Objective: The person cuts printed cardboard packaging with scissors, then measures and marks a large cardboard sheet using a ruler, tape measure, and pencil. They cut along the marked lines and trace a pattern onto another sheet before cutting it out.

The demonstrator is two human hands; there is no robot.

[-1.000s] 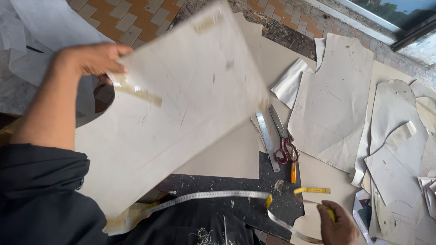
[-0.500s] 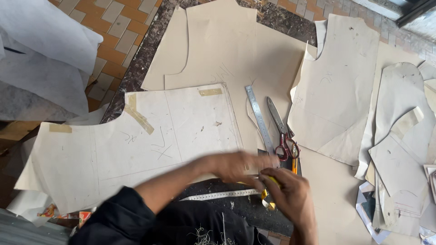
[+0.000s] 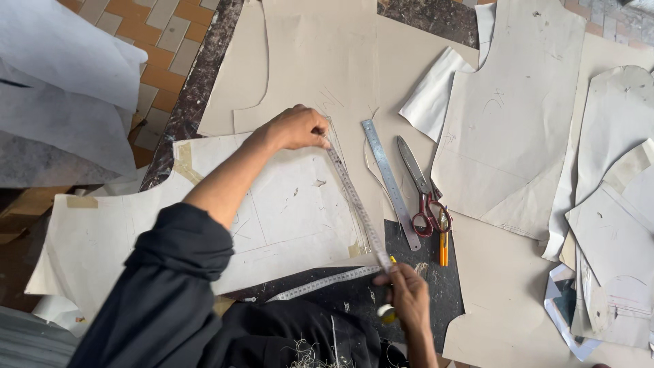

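Note:
My left hand (image 3: pixel 294 127) pins one end of a white measuring tape (image 3: pixel 354 201) at the upper right corner of a taped paper pattern piece (image 3: pixel 204 218). My right hand (image 3: pixel 407 294) pinches the tape at the piece's lower right corner and also holds a yellow pencil. The tape runs taut along the piece's right edge. Its loose tail (image 3: pixel 320 284) trails left over the dark table (image 3: pixel 422 272).
A steel ruler (image 3: pixel 390 182), red-handled scissors (image 3: pixel 419 184) and an orange pen (image 3: pixel 443 240) lie just right of the tape. Several more paper pattern pieces (image 3: pixel 511 116) cover the table to the right and above. White fabric (image 3: pixel 54 82) lies over the tiled floor at left.
The pattern piece was laid flat on the table. My left hand moved up to its top corner and my right hand down, stretching the tape along the right edge.

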